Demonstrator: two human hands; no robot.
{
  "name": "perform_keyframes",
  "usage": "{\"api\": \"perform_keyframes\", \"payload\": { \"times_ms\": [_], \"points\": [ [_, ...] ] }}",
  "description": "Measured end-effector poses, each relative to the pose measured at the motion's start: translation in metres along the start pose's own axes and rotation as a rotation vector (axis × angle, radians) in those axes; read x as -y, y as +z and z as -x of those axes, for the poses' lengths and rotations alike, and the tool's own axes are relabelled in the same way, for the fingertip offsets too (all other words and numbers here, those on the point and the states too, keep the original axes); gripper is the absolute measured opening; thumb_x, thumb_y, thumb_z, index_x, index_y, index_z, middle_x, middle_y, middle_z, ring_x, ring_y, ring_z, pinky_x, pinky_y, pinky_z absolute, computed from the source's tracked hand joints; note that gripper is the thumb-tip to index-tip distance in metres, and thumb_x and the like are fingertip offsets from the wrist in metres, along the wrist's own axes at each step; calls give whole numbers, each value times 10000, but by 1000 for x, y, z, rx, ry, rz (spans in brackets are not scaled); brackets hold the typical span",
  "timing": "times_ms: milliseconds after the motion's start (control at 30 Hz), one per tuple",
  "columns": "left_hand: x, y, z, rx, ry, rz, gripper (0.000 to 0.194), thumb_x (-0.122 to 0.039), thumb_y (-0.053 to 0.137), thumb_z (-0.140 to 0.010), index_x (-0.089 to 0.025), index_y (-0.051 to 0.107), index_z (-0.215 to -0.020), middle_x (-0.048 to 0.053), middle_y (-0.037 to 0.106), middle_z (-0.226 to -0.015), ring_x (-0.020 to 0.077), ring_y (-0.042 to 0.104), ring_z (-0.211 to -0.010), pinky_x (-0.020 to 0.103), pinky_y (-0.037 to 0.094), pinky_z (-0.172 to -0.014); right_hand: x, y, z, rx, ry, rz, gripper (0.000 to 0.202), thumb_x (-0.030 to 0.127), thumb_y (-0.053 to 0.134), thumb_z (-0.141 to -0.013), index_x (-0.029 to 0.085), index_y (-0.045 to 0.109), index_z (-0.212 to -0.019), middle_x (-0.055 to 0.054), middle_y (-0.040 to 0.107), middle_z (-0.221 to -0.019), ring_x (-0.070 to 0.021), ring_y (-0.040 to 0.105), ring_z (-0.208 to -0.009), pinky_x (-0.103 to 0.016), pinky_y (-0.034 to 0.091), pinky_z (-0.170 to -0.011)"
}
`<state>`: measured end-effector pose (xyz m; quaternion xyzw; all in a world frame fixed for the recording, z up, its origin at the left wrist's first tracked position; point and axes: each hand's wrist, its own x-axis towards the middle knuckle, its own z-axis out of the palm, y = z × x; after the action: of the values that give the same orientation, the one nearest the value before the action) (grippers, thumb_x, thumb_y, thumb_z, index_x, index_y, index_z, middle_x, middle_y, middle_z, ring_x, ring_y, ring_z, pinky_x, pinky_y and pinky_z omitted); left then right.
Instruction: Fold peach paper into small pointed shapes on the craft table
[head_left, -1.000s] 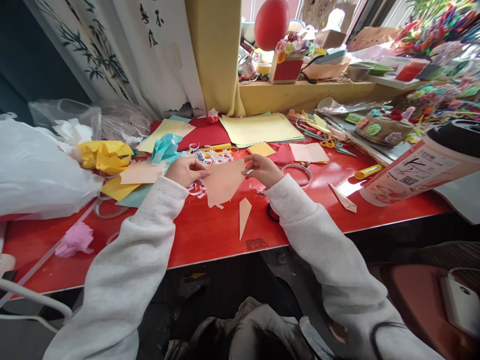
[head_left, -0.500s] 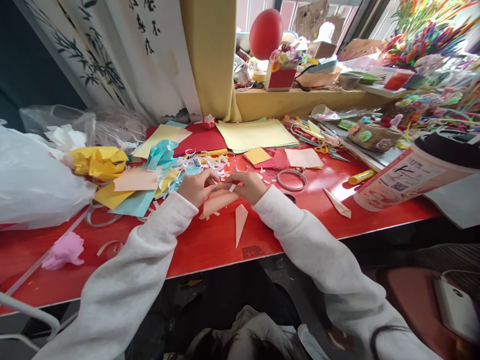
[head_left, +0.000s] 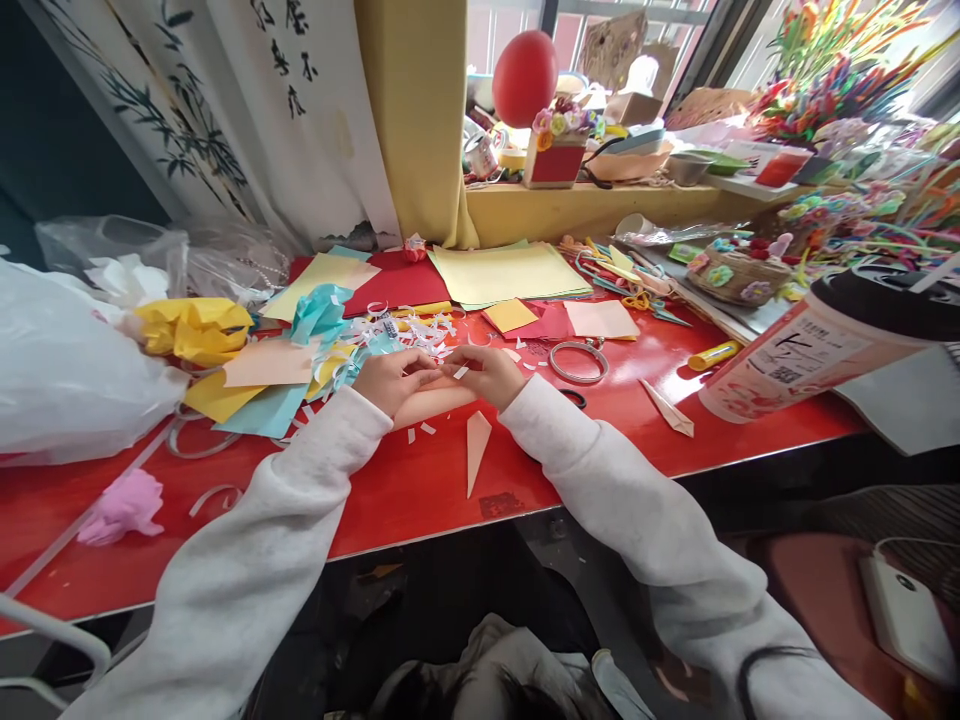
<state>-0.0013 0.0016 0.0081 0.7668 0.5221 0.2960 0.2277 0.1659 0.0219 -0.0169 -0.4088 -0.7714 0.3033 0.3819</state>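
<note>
My left hand (head_left: 396,380) and my right hand (head_left: 486,377) meet over the table, fingers bent and pinched. A peach sheet of paper (head_left: 435,403) shows between and under them; both hands grip its far edge, though the fingertips partly hide the hold. By my right fingertips is a small white paper strip (head_left: 460,372). Just below the hands lies a folded, pointed peach paper piece (head_left: 478,450), and a similar folded piece (head_left: 667,408) rests farther right.
White and blue paper shreds (head_left: 375,345) spread behind my left hand. A clear bangle-like ring (head_left: 579,362), a yellow glue stick (head_left: 714,356) and a large drink cup (head_left: 810,345) stand or lie to the right. At the left are a white plastic bag (head_left: 75,370) and crumpled pink paper (head_left: 121,508).
The peach sheet under my hands has turned slightly, its lower edge now more level. My fingers have shifted a little on it. The whole view has moved slightly.
</note>
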Motion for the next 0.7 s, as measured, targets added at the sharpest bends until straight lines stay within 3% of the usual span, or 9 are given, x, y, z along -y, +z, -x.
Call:
{"api": "perform_keyframes", "payload": {
  "times_ms": [233,333,500,700],
  "points": [
    [-2,0,-1,33,-51,229,225,-381,519,-683,-175,599,-726,-9,550,-629,104,459,-569,231,354,-555,0,0,-1,-1,-2,-36,216,310,495,-723,124,601,-753,-26,600,-704,-101,506,-651,-222,385,-609],
    [2,0,-3,74,-73,221,227,-384,510,-686,-176,598,-701,-21,500,-563,95,417,-517,230,340,-523,1,1,0,4,13,-14,191,283,504,-715,124,605,-744,-26,598,-689,-97,500,-630,-222,388,-600],
    [9,0,-4,106,-92,247,255,-405,504,-684,-174,604,-729,-9,552,-642,103,465,-574,225,372,-545,1,3,1,-9,37,-18,181,266,508,-712,119,611,-734,-29,595,-684,-92,491,-622,-218,390,-601],
    [10,3,-4,85,-45,72,278,-398,438,-732,-186,613,-776,4,596,-714,124,501,-633,243,385,-591,2,5,1,3,88,21,193,263,506,-708,116,625,-745,-26,582,-647,-93,475,-594,-214,362,-554]
  ]
}}
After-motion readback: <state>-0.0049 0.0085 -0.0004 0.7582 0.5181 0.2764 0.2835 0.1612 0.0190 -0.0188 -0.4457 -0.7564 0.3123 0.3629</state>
